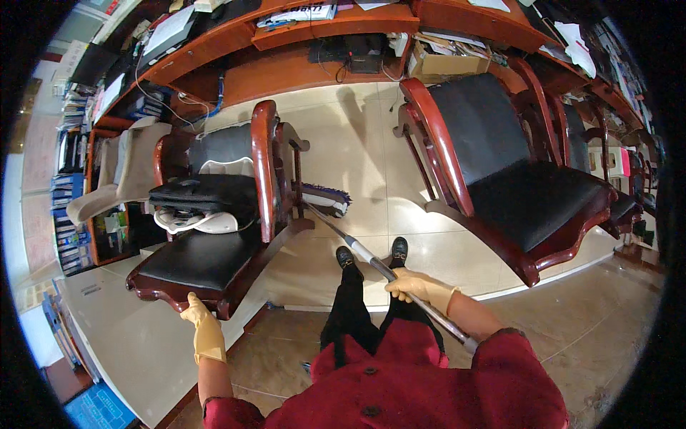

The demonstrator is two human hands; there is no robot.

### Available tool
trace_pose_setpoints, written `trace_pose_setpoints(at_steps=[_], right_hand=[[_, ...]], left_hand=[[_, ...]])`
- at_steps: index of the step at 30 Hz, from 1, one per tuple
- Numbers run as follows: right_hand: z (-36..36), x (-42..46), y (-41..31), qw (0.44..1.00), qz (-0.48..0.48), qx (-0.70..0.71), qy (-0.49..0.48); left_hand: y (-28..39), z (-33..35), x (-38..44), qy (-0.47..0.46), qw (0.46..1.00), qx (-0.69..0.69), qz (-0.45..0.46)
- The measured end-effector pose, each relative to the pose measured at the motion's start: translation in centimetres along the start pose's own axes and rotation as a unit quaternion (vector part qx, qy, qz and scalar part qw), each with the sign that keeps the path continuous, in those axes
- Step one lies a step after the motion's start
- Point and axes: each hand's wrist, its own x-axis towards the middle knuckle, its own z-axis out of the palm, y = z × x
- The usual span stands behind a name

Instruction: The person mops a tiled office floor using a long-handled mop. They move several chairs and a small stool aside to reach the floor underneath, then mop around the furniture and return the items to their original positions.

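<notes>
My left hand, in a yellow rubber glove, grips the front edge of a dark red wooden armchair with a black padded seat. A black bag or case rests on that seat, above a white object that I cannot identify. My right hand, gloved alike, is closed around the metal pole of a flat mop. The mop head, with a blue fringe, lies on the tiled floor beside the armchair's right side, partly hidden by the chair.
A matching armchair stands at right. Behind are wooden desks with papers, cables and a cardboard box of documents. At left are a beige chair, shelved binders and a pale cabinet top. A step edge crosses near my feet.
</notes>
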Motion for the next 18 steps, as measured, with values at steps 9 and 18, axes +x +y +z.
trace_pose_setpoints(at_steps=[9,18], right_hand=[[-4.2,-9.6,5.8,0.997,0.002,0.072,0.042],[-8.6,-15.6,0.1,0.990,0.053,0.034,0.129]], left_hand=[[-1.6,0.3,3.3,0.070,0.996,0.039,-0.030],[-2.5,0.3,3.2,0.090,0.993,0.055,0.052]])
